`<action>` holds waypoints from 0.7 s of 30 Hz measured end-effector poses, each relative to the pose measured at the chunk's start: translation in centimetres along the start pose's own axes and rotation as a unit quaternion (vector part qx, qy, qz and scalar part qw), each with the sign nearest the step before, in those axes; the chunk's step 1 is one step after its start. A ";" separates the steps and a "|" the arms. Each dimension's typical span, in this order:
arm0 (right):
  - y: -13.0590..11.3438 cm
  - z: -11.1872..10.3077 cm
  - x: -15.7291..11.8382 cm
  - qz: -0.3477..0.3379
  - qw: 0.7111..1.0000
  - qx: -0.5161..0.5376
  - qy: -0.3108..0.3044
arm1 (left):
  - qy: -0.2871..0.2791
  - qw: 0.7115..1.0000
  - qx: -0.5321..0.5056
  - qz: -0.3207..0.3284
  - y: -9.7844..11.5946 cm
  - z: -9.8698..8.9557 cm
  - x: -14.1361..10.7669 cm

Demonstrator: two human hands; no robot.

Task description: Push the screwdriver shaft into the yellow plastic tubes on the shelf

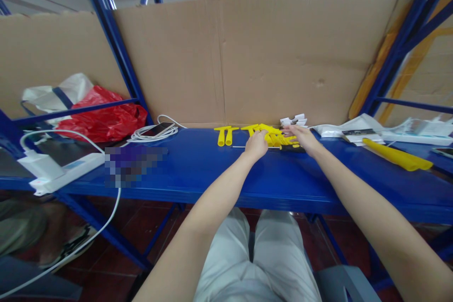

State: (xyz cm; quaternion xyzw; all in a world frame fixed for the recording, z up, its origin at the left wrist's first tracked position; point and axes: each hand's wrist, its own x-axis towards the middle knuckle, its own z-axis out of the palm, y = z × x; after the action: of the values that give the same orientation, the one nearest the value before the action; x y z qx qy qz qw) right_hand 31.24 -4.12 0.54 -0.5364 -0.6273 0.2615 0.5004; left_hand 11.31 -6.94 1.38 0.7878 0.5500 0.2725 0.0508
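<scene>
Several yellow T-shaped plastic pieces (272, 139) lie in a pile at the back of the blue shelf. Two more yellow T-shaped pieces (225, 136) stand side by side left of the pile. My left hand (256, 145) is at the pile's left part, its fingertips hidden behind the hand. Over the pile's right side, my right hand (300, 137) reaches in with fingers spread. A screwdriver with a black and yellow handle (292, 148) lies in front of the pile, its thin shaft pointing left beneath my left hand. White clip-like parts (293, 121) sit behind my right hand.
A coiled white cable (154, 134), red bag (102, 114) and power strip (69, 172) are on the left. To the right lie a yellow sleeve-like item (398, 155), white packets (363, 136) and another power strip (417, 137). Cardboard (226, 56) stands behind the shelf (205, 170).
</scene>
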 end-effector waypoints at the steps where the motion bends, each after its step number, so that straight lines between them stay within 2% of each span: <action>1: 0.4 -0.5 0.3 -0.003 0.999 -0.040 0.025 | 0.004 1.000 0.002 -0.008 -0.1 0.0 0.0; 4: 1.9 -2.7 1.1 0.020 0.970 -0.217 0.111 | 0.012 1.000 0.001 -0.025 -0.3 0.0 0.1; 6: 3.1 -4.3 1.3 0.069 0.935 -0.315 0.146 | 0.015 0.999 -0.005 -0.034 -0.4 0.0 0.1; 8: 4.4 -5.8 1.2 0.127 0.907 -0.367 0.163 | 0.015 0.999 -0.012 -0.039 -0.5 0.1 0.2; 11: 5.8 -7.0 1.2 0.157 0.884 -0.397 0.190 | 0.014 0.999 -0.017 -0.043 -0.5 0.1 0.2; 14: 6.3 -7.1 1.1 0.177 0.877 -0.403 0.189 | 0.009 0.999 -0.015 -0.045 -0.5 0.2 0.3; 21: 4.5 -6.5 0.6 0.232 0.866 -0.419 0.143 | 0.008 0.999 -0.023 -0.041 -0.5 0.2 0.4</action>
State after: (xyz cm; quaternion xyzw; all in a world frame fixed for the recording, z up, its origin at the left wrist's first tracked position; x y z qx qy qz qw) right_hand 39.05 -3.59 -0.83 -0.8573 -0.4567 0.0032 0.2377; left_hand 11.12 -6.35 1.15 0.7609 0.5759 0.2891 0.0758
